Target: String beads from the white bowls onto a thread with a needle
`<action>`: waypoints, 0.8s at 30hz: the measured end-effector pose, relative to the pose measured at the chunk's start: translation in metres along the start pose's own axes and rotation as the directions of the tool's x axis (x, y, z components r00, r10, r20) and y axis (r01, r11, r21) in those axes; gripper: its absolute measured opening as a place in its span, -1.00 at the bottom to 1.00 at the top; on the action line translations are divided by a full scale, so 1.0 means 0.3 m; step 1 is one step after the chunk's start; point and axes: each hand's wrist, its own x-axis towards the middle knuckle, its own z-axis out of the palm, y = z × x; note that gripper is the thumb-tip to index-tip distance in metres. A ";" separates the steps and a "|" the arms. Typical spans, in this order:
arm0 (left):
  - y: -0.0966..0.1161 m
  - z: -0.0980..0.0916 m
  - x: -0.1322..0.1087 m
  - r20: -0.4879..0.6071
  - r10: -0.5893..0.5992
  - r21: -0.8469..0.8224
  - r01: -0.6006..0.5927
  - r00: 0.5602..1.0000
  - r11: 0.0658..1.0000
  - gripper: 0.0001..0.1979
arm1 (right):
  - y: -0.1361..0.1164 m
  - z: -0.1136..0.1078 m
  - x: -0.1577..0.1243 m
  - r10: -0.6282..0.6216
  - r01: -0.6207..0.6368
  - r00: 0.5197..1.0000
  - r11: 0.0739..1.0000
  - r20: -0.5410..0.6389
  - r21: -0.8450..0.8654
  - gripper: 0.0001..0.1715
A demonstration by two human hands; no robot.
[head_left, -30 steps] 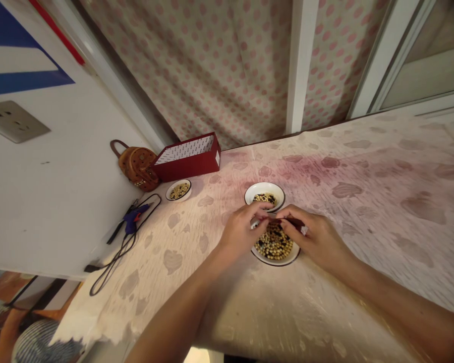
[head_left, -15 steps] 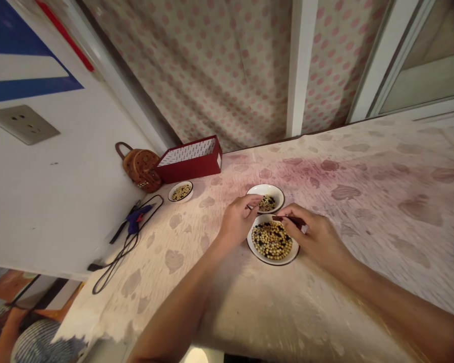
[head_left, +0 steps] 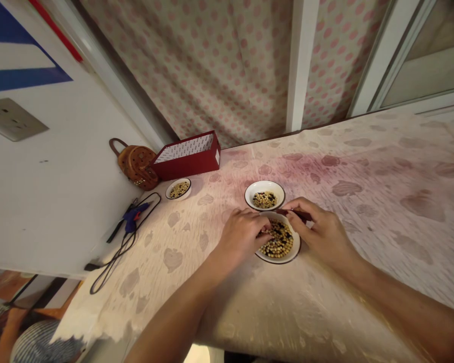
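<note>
My left hand (head_left: 242,232) reaches into the near white bowl (head_left: 283,260), its fingers curled down at the yellow and black beans (head_left: 280,242). Whether a bean sits between those fingertips is hidden. A slim dark reddish-brown stick-like piece (head_left: 305,216) is pinched in my right hand (head_left: 321,227), over the bowl's right rim; its full shape is covered by the fingers. Just behind, close to the near bowl, stands a second white bowl (head_left: 252,190) with fewer beans (head_left: 265,199) of the same two colours.
Farther left are a small bowl of beans (head_left: 179,189), an open red box (head_left: 189,164) and a brown mini backpack (head_left: 137,165). A blue glue gun (head_left: 133,218) with a looped black cord lies by the wall. Part of another person (head_left: 38,343) shows at lower left.
My left hand has moved down from the far bowl's left edge into the near bowl, and its fingers have curled. My right hand keeps its hold, almost in place.
</note>
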 end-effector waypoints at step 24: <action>-0.009 0.031 -0.001 -0.247 -0.083 -0.521 -0.059 0.965 0.852 -0.68 | -0.008 0.012 -0.004 -0.053 0.043 0.986 0.997 0.156 0.066 -0.83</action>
